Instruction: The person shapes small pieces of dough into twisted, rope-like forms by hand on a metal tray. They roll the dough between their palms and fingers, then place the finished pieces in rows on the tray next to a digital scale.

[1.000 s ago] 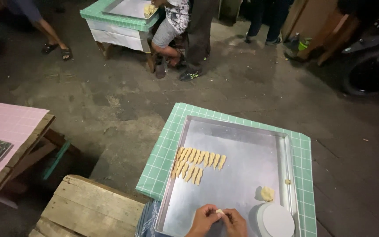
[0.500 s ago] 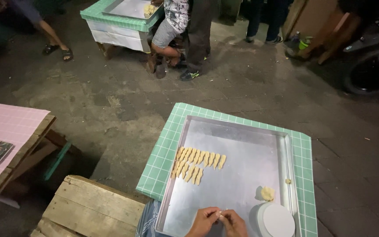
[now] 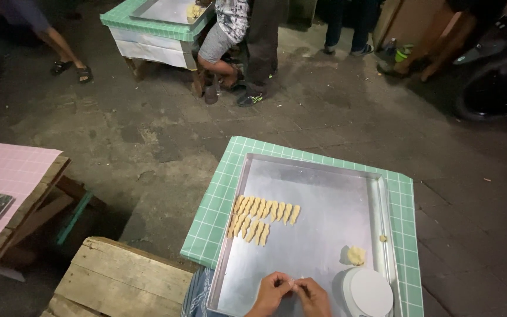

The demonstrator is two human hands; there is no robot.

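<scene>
At the bottom of the frame, a little right of the middle, we see two bare hands held close together over a big shiny metal tray. The left hand and the right hand meet at their fingertips. The fingers are curled in tight, and they pinch a tiny pale bit of dough between them. The bit is so small that we cannot tell its shape.

The tray lies on a table with a green checked cloth. It fills the lower middle of the frame. On the left part of the tray we see two short rows of little dough sticks. They are pale yellow, and they lie side by side, touching or nearly touching. The rows sit well apart from the hands, up and to the left of them.

Near the right side of the tray sits a small yellow lump of dough. Just below it, in the lower right part of the frame, is a round white lid-like thing, just beside the right hand. A tiny crumb lies by the right rim of the tray.

In the lower left we see a wooden crate. At the left edge is a table with a pink checked cloth. At the top of the frame another green table holds a tray, and people's legs stand and sit beside it on the dark ground.
</scene>
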